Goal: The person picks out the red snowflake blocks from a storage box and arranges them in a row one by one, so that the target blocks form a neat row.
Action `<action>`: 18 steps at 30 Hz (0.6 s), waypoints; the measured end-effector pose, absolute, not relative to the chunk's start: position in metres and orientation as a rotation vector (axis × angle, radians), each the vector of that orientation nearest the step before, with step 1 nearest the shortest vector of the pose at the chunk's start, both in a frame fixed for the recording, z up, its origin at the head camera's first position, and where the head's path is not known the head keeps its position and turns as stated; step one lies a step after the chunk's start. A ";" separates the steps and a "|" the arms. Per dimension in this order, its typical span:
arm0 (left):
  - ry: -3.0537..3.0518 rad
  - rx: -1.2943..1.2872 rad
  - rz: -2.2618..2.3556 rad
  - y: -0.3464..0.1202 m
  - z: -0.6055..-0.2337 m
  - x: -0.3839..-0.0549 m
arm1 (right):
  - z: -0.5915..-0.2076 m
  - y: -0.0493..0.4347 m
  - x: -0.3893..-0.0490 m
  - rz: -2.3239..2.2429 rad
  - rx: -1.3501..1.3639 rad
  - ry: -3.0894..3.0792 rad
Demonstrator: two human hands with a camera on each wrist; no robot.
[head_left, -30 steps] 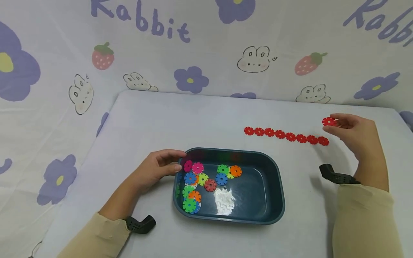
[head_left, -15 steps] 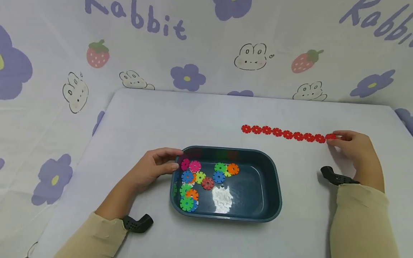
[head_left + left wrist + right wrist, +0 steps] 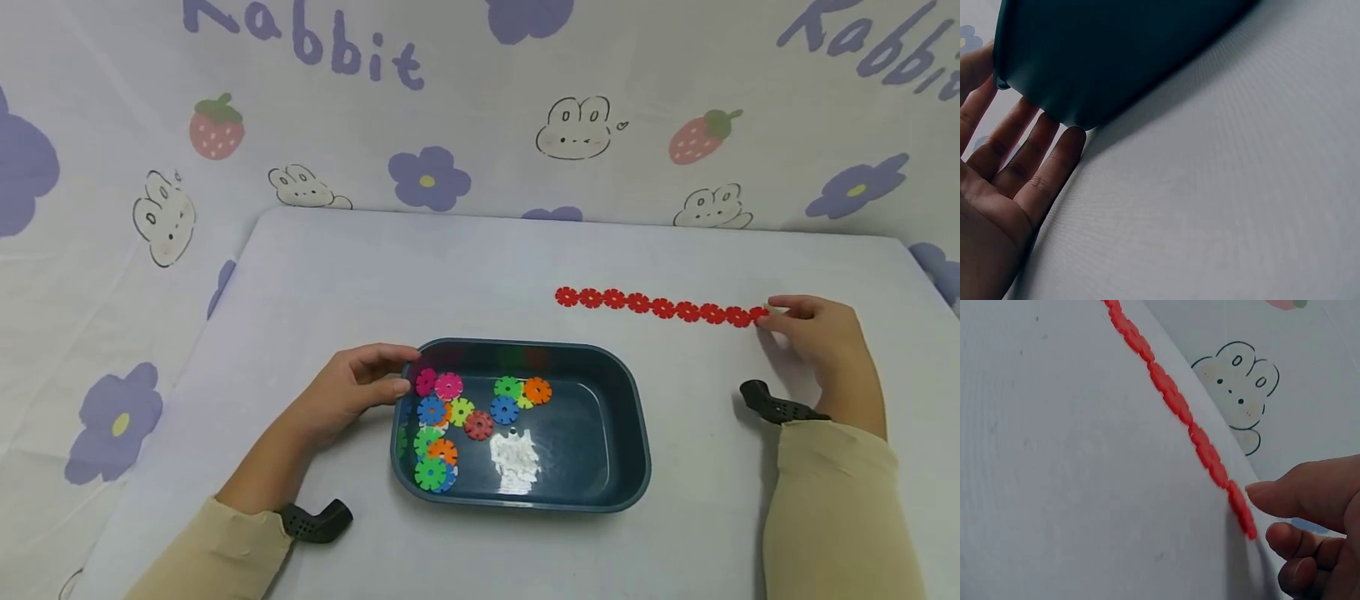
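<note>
A row of red flower-shaped discs lies joined on the white table. My right hand is at the row's right end. In the head view its thumb tip overlaps the last disc, with the index finger lifted a little above. The right wrist view has this end disc on the table, its outer end just beside the parted fingertips. My left hand rests against the left end of a dark teal tray. Its thumb and index tips are at the rim; the other fingertips touch the outer wall.
Loose coloured flower discs lie mostly in the tray's left half, among them a green one, an orange one and a blue one. Behind the table hangs a printed cloth. Each wrist wears a black strap mount.
My right hand has lowered a red disc from above the table to the row's right end, and its fingers have since parted from it. My left hand stays at the tray.
</note>
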State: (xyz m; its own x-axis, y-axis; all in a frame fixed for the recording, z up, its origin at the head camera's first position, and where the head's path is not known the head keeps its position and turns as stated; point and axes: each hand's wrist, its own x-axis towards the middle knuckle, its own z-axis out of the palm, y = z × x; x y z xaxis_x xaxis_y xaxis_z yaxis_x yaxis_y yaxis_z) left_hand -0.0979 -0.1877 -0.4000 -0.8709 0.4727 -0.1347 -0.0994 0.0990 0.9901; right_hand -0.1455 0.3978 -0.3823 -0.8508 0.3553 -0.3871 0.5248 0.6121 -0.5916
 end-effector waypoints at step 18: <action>1.974 0.349 1.812 -0.189 -0.400 -0.099 | -0.276 0.200 -0.113 -1.043 -0.802 3.122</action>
